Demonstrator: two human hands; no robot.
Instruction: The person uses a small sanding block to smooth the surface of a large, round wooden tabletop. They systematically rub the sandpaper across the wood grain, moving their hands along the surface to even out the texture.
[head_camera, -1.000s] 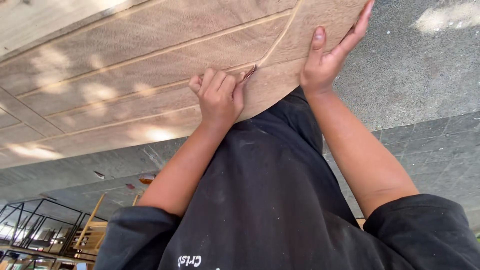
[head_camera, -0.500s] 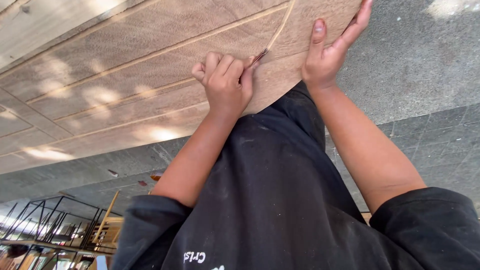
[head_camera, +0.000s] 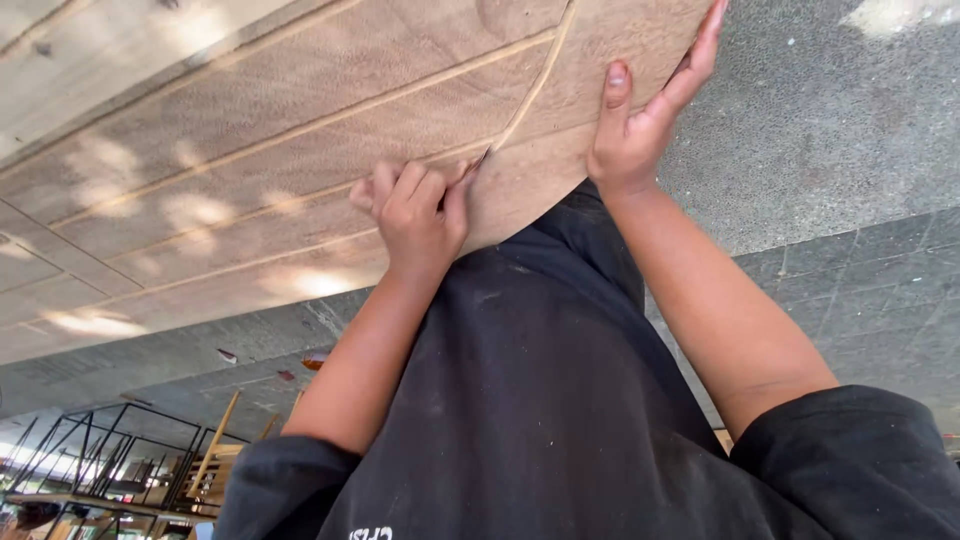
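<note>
Far left, low in the view: black metal frames (head_camera: 110, 450) and light wooden sticks (head_camera: 215, 455), small and blurred, well apart from the work.

Wooden board (head_camera: 300, 130) fills the upper left and centre. Brown, long straight grooves cut across it, one curved groove (head_camera: 535, 85) running up toward the top edge. Patches of sunlight on its face. Near edge sits against the person's black shirt (head_camera: 540, 400).

Left hand (head_camera: 415, 215): curled into a tight fist on the board, knuckles up, fingers clamped around a thin tool. Only the tool tip (head_camera: 482, 158) shows past the thumb; cannot tell what kind of tool it is. Tip touches the board right at the lower end of the curved groove.

Right hand (head_camera: 645, 110): spread open, holds nothing. Thumb pressed flat on the board face, fingers stretched up along the board's right edge. It is just beside the curved groove, near the left hand but not touching it.

Right of the board: grey rough concrete floor (head_camera: 820, 130), then darker grey tiles (head_camera: 860, 290) lower right. Pale patch on the concrete at the top right corner.

Both forearms bare, black sleeves at the bottom edge.
</note>
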